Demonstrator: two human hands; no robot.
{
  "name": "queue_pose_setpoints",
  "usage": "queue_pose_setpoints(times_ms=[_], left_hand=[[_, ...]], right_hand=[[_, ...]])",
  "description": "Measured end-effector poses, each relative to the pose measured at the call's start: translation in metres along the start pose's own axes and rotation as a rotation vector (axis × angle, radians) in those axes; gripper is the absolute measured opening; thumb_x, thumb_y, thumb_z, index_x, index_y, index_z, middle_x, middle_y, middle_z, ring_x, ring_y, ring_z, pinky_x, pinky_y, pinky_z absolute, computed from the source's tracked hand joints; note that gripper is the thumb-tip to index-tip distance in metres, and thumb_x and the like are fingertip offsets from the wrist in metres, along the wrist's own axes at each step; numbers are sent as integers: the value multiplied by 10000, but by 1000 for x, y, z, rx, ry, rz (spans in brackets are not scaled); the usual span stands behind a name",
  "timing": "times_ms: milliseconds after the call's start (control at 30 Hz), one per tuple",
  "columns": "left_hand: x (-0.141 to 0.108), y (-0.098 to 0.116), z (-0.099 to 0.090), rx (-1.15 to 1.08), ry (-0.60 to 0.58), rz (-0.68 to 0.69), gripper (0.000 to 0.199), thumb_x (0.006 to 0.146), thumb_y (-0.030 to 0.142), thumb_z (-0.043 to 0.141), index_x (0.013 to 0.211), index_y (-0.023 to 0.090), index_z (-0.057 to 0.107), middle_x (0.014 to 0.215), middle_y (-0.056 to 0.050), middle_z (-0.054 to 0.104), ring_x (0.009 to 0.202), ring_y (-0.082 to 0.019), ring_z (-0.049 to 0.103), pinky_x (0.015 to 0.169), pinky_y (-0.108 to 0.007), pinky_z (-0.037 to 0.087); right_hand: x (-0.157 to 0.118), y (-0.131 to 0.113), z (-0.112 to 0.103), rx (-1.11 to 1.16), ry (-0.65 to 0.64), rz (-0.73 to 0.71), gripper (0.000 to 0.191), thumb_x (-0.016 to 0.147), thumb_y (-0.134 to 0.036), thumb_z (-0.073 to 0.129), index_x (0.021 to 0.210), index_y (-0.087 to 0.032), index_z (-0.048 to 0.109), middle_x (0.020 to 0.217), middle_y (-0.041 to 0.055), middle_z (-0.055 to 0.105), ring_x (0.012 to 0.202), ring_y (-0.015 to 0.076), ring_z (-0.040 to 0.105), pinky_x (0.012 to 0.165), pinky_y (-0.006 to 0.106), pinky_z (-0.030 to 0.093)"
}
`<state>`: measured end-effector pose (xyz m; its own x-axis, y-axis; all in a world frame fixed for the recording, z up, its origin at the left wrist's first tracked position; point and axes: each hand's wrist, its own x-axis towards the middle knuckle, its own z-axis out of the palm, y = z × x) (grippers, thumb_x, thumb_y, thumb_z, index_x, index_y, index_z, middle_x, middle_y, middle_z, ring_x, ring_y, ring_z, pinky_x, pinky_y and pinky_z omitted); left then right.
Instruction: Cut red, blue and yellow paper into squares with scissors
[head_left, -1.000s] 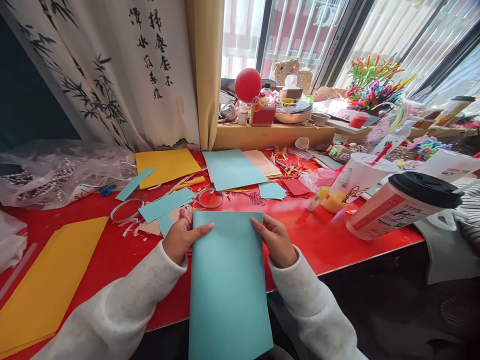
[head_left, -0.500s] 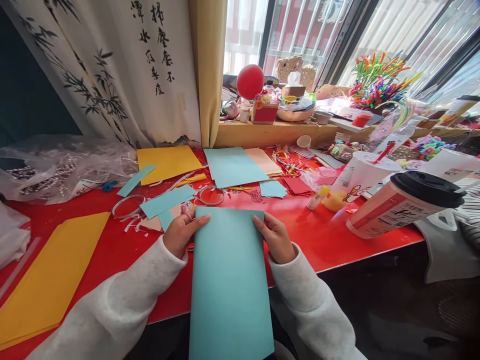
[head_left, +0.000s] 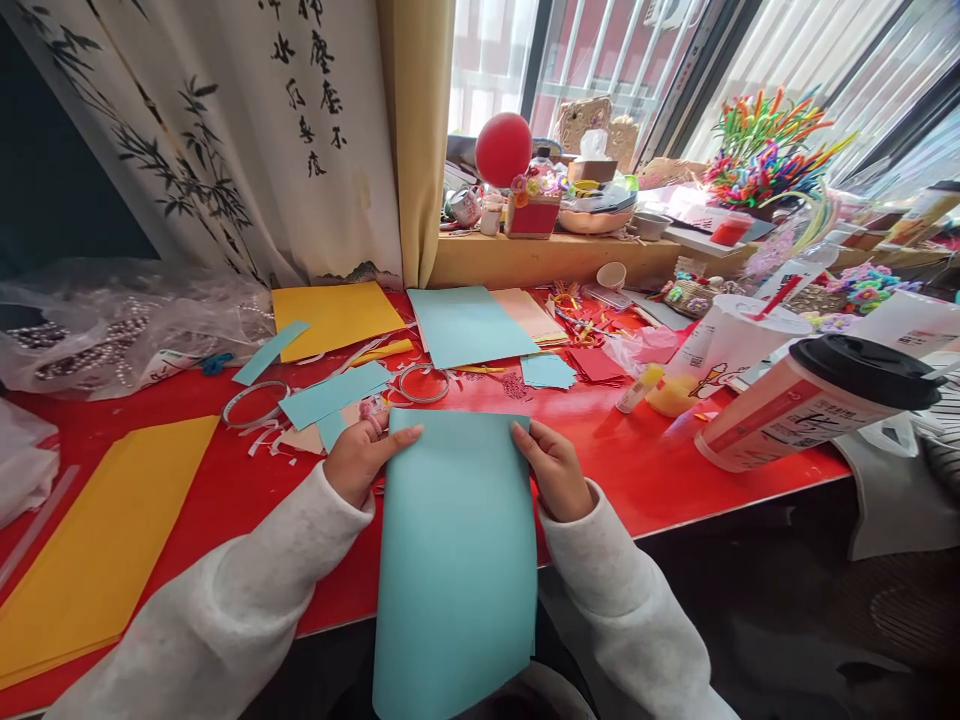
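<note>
A long sheet of light-blue paper hangs down from the table's front edge toward my lap, its lower end curving. My left hand pinches its upper left corner, thumb on top and fingers underneath. At the upper right corner, my right hand grips it the same way. Just beyond my left hand lie blue paper strips and two silvery rings, one of them a bangle-like hoop. Farther back rests another light-blue sheet.
Yellow paper lies at the left, with more yellow sheets at the back. A lidded paper cup, a clear drink cup and a glue stick occupy the right. A plastic bag of beads sits back left.
The lower end of the blue sheet has lifted and swung slightly left, and the sheet bows more. Both hands keep their hold. The view has tilted down slightly.
</note>
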<state>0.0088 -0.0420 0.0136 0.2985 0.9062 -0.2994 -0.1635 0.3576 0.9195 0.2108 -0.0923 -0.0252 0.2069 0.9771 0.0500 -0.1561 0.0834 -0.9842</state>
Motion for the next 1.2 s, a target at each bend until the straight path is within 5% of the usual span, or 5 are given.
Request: queue_pose_setpoints(times_ms=[333,533,800,1000,1200], left_hand=[[4,-2,-9,194,-16,120,277,581,378,764,737,162,688,672,-2,680,755,-138,624,1017,-308,352],[4,3,-10,117,3,90,242,568,350,773,599,148,643,483,55,551,427,-45,463,491,-194,439],[-5,9,-6,162,17,175,219,601,335,753,722,157,710,544,28,615,512,-82,539,508,-200,439],[-4,10,0,276,17,234,150,639,328,723,692,188,720,564,32,629,527,-77,517,587,-219,442],[2,4,12,363,-10,302,199,683,380,661,714,191,712,548,31,584,553,-91,497,575,-231,414]], right_hand=[[1,3,-1,41,-18,8,306,707,-479,626,671,-182,566,589,-23,498,535,98,423,501,242,346],[1,-2,-3,9,19,17,330,690,-498,635,661,-180,552,539,-33,474,468,81,385,440,233,309],[6,-18,-12,-72,-126,109,369,708,-537,597,657,-179,525,539,-38,469,478,83,433,443,229,349],[28,-65,-37,-602,-284,21,399,739,-501,575,970,-176,582,769,53,662,754,200,628,688,341,482],[24,-106,25,-1203,-315,-363,308,776,-414,594,1011,-215,583,994,57,684,909,244,637,746,347,450]])
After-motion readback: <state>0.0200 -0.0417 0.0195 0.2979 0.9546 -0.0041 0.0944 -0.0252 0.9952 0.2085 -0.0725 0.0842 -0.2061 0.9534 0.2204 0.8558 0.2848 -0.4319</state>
